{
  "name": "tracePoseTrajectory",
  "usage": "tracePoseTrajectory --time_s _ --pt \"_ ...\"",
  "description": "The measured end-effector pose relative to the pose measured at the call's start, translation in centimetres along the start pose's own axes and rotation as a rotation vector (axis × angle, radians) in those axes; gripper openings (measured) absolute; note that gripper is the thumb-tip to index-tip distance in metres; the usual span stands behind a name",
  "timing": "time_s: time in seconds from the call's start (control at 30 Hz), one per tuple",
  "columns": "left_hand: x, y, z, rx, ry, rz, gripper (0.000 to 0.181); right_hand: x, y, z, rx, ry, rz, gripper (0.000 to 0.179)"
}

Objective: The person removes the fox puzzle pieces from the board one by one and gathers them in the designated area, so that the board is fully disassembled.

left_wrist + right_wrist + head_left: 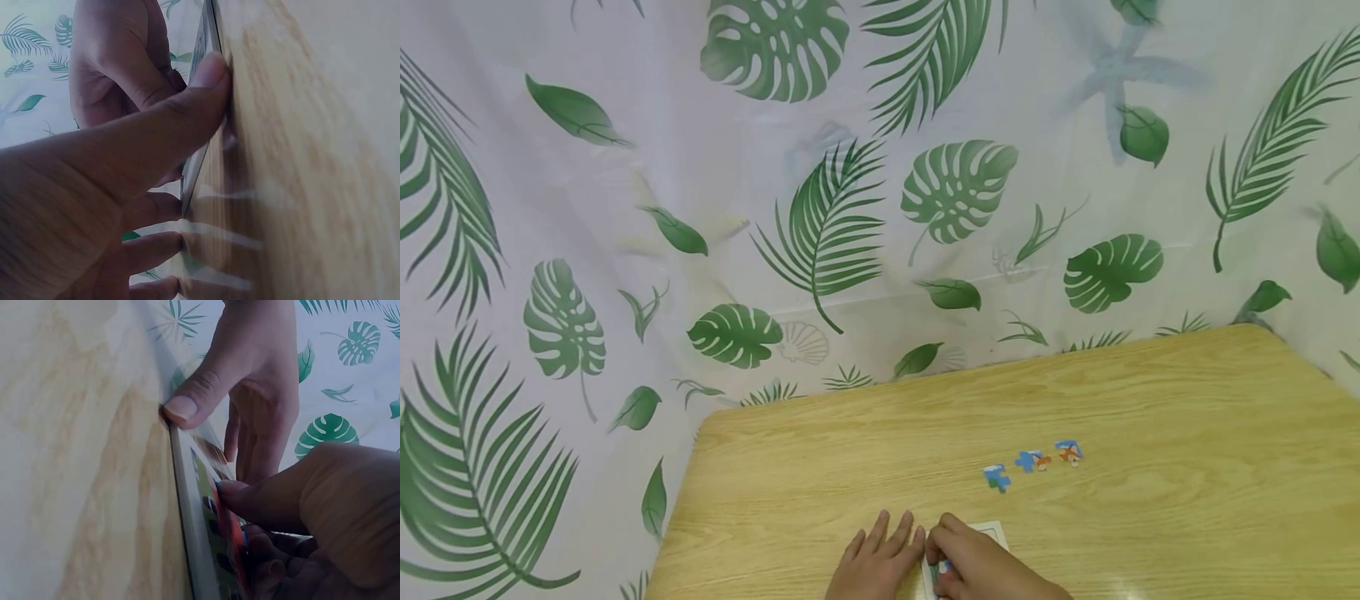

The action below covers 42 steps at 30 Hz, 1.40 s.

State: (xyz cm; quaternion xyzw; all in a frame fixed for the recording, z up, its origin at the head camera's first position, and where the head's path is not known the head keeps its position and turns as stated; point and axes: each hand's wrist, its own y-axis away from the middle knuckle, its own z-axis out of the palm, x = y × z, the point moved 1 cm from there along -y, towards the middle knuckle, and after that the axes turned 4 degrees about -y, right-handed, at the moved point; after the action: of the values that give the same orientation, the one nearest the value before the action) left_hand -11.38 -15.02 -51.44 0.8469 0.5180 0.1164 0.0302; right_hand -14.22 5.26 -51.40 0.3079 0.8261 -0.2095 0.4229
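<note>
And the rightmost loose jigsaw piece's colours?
That jigsaw piece is mainly blue and orange, clearest in the head view.

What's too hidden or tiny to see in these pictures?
Puzzle board, head view: partly covered by the right hand, cut off by bottom edge.
Whether that hand pinches anything, right wrist view: hidden by the hand itself.
Fine drawings on loose puzzle pieces, head view: too small.

L grip (877,561) has fingers (900,532) straight & spread, R grip (970,557) just beside it w/ fingers curled.
</note>
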Motion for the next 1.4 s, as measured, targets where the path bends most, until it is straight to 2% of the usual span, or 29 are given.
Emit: tracePoseTrajectory --time_s 0.27,0.47,0.67,0.83,1.03,1.13,1.4 --pt "0.0 0.0 0.0 -0.001 -0.023 -0.012 0.097 0.3 0.1 0.5 0.037 0.029 -0.023 0.027" --pt "0.1 0.1 0.0 0.012 -0.049 -0.011 0.098 0.1 0.1 0.5 0.041 0.043 -0.034 0.025" --pt "-0.1 0.1 0.3 0.004 -0.011 -0.014 0.098 0.0 -0.2 -0.1 0.012 -0.099 0.005 0.026" --pt "0.0 0.1 0.1 0.008 -0.01 -0.009 0.099 0.0 -0.3 -0.5 -0.017 -0.237 0.003 0.026" --pt "-0.1 0.1 0.0 -0.002 0.003 -0.009 0.099 0.2 -0.1 -0.9 -0.017 -0.291 -0.054 0.018" --pt "-0.1 0.1 0.0 0.004 0.001 -0.005 0.099 0.0 0.0 -1.5 -0.016 -0.33 -0.047 0.01" --pt "-0.1 0.2 -0.2 0.025 -0.023 0.007 0.098 0.6 0.4 -4.3 0.062 -0.21 -0.094 0.006"
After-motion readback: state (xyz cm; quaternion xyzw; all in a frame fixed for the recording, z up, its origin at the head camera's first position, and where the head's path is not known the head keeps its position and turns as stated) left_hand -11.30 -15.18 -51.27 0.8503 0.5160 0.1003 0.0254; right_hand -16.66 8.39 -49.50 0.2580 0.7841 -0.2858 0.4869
